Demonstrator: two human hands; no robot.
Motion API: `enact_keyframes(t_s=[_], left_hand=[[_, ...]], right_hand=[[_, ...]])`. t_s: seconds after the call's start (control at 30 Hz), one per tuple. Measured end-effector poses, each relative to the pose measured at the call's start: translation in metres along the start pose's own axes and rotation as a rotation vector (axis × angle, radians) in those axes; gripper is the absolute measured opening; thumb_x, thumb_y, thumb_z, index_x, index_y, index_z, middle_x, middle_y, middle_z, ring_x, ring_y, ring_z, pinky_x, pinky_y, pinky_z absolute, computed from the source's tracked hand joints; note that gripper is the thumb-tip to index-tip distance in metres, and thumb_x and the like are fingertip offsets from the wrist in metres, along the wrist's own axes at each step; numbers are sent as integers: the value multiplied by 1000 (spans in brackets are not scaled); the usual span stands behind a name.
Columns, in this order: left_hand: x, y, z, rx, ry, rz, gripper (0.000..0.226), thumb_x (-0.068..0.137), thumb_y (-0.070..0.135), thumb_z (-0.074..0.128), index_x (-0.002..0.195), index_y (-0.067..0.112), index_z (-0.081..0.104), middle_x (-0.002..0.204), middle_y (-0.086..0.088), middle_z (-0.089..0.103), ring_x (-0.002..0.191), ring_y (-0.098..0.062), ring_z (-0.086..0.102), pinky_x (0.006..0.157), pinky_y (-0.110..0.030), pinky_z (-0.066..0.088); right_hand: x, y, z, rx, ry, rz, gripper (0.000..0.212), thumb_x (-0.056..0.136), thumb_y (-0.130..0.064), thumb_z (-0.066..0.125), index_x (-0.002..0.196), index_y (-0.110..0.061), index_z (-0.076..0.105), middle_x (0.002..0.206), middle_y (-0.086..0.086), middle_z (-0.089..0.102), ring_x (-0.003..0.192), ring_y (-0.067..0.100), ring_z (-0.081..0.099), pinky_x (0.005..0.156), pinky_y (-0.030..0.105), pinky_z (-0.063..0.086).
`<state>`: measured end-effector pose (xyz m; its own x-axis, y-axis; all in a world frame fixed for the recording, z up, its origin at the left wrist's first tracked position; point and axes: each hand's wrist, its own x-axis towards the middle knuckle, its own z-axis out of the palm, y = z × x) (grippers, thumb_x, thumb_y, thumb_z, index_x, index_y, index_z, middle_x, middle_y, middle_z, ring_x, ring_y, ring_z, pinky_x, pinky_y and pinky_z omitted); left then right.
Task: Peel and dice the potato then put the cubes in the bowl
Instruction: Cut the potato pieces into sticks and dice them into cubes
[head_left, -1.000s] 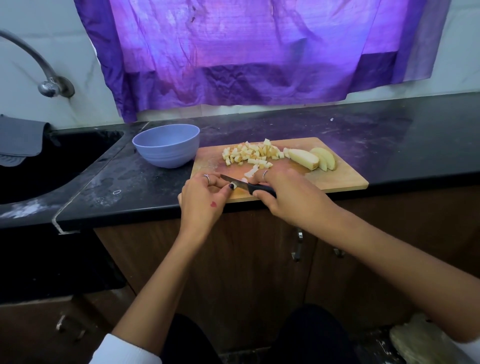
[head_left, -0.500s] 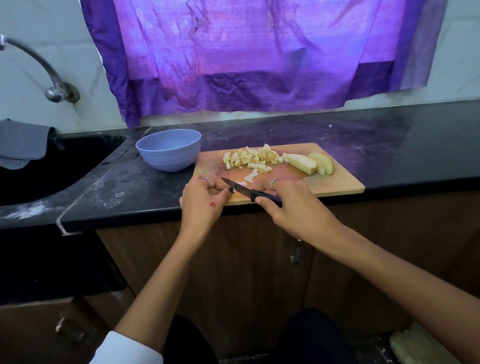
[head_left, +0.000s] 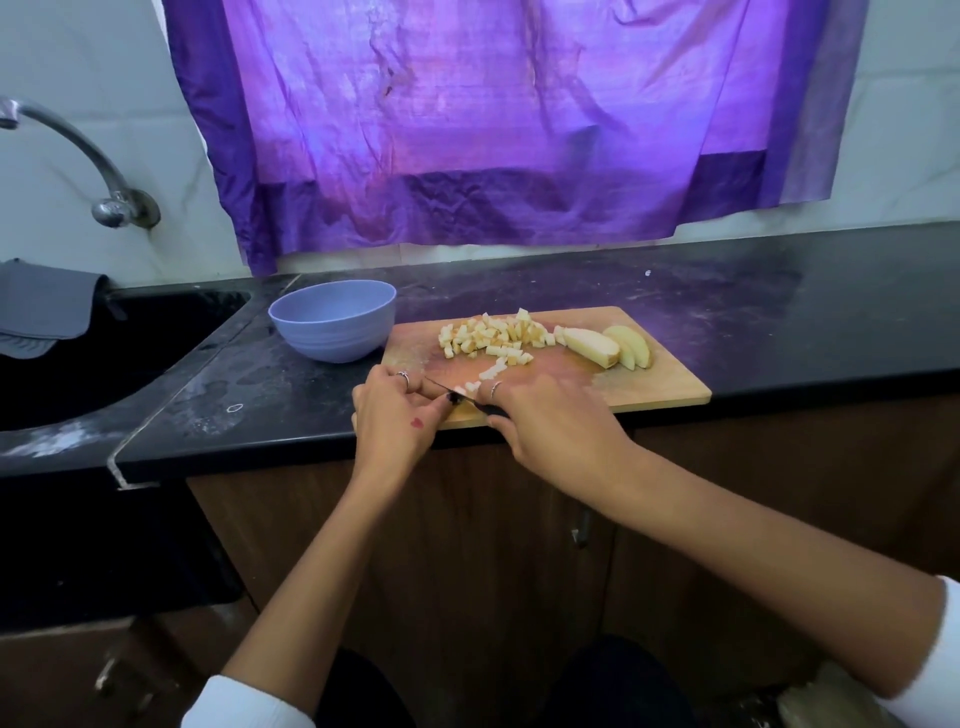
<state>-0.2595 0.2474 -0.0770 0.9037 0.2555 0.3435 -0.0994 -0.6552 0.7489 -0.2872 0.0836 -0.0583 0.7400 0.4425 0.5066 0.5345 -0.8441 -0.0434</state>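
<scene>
Potato cubes (head_left: 493, 338) lay heaped on the far left part of a wooden cutting board (head_left: 670, 384), which sat on the black tabletop (head_left: 805, 322) with its near edge flush to the tabletop's front. At about 3 o'clock from the heap, two or three uncut potato wedges (head_left: 608, 347) rested side by side, pale flesh showing. A short trail of cubes ran from the heap toward 6 o'clock, down to the hands.

The left hand (head_left: 397, 415) sat at the board's near left corner, its fingers curled down onto a small piece of potato (head_left: 470, 387) that was mostly hidden; a ring showed on one finger. The right hand (head_left: 550, 423), at 3 o'clock from the left and close beside it, had its fingers wrapped round the dark handle of a small knife (head_left: 457, 397). The blade pointed toward 10 o'clock, its tip lying by the left fingertips; whether the edge was touching the board could not be told.

A lavender bowl (head_left: 332, 322) stood upright on the tabletop at 9 o'clock from the board, just beside its far left corner. No cubes could be seen inside it. Farther toward 9 o'clock lay a dark sink (head_left: 93, 364) with a curved metal tap (head_left: 104, 171) on the wall above and a grey cloth (head_left: 47, 306) draped at its far edge. A purple curtain (head_left: 493, 119) hung at 12 o'clock.
</scene>
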Motion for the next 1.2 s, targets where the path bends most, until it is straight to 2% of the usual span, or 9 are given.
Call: enact_keyframes(t_s=[0.17,0.33,0.5,0.63,0.8,0.87,0.97,1.1,1.2], left_hand=[[8,5,-3,147,-44,4,18,83,29,72,89,12,72,117,-4,49,119,-25,38,101,-45,38],[30,19,3,267,-64,31,20,81,38,74,71,24,64,102,3,45,112,-23,41,93,-40,40],[52,15,14,304,16,135,19,88,33,66,96,17,72,116,-3,55,110,-20,44,91,-39,41],[57,5,17,179,98,143,23,95,29,56,103,12,70,116,-6,57,112,-24,45,93,-40,41],[63,-8,18,131,70,83,30,97,27,52,111,6,67,114,-14,58,109,-31,51,90,-45,45],[65,-8,18,122,64,65,29,97,27,51,110,6,67,112,-14,57,109,-31,51,89,-44,45],[67,-9,19,108,60,42,28,97,29,50,106,7,66,110,-13,59,109,-30,51,86,-41,45],[68,-13,20,97,52,21,28,97,31,51,103,8,65,105,-12,61,105,-30,54,86,-46,49],[68,-13,20,113,45,35,27,96,32,51,100,10,66,101,-11,62,103,-31,56,87,-51,49]], right_hand=[[5,26,-12,142,-9,163,32,94,-37,55,126,-33,59,110,-4,67,97,14,59,69,28,46],[-1,68,-26,249,-8,285,22,89,-41,62,101,-24,67,90,-2,61,79,13,55,65,29,42],[-19,93,-30,177,-122,195,51,73,-71,47,103,-35,67,90,-12,56,81,7,53,68,30,47],[0,91,-18,189,-101,146,29,85,-55,59,107,-37,67,97,-12,61,93,8,54,76,33,49],[44,90,4,3,19,158,28,88,-48,60,109,-30,67,88,-9,66,83,14,60,70,32,51],[55,90,5,-7,25,187,29,89,-48,60,112,-30,66,97,-7,69,91,17,62,69,31,49],[54,96,-10,83,7,264,31,88,-47,61,115,-32,64,107,-4,68,103,21,59,74,32,44],[25,110,-26,130,-83,302,25,84,-47,65,106,-35,67,92,-9,58,96,20,58,79,35,49],[14,117,-26,95,-180,299,26,82,-53,65,105,-41,66,101,-4,66,93,19,59,76,35,51]])
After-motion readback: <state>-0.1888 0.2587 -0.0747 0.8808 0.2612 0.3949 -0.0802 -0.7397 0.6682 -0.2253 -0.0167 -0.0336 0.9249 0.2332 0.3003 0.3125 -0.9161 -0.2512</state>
